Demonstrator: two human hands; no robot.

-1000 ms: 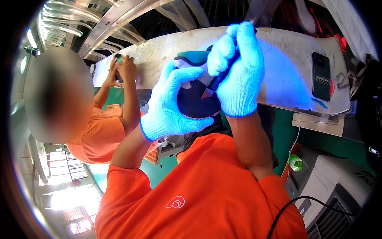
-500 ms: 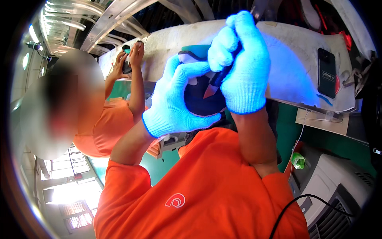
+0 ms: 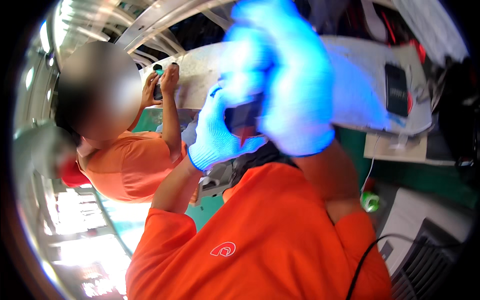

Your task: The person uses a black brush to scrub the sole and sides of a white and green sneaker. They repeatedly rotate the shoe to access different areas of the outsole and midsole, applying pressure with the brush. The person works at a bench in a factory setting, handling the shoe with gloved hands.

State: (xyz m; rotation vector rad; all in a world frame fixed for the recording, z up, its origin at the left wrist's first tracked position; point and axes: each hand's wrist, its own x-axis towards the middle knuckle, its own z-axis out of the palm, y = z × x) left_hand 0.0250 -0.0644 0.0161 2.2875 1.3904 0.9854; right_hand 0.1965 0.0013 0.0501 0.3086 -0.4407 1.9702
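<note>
My left hand, in a white knitted glove lit blue, is curled around a dark shoe. My right hand, gloved alike and smeared by motion, is closed above and beside the shoe. From its grip a slim brush points down, its pointed brownish tip showing against the dark shoe. The handle is hidden or blurred behind the right fingers. Most of the shoe is covered by my hands, and whether the tip touches it I cannot tell.
A pale worktable runs across behind my hands, with a black phone at its right end. On the left a co-worker in an orange shirt handles a small dark and teal piece. A black cable hangs at lower right.
My right hand has swung left over the shoe and the brush tip has shifted left and down. The teal part of the shoe is now hidden. The whole view has shifted slightly.
</note>
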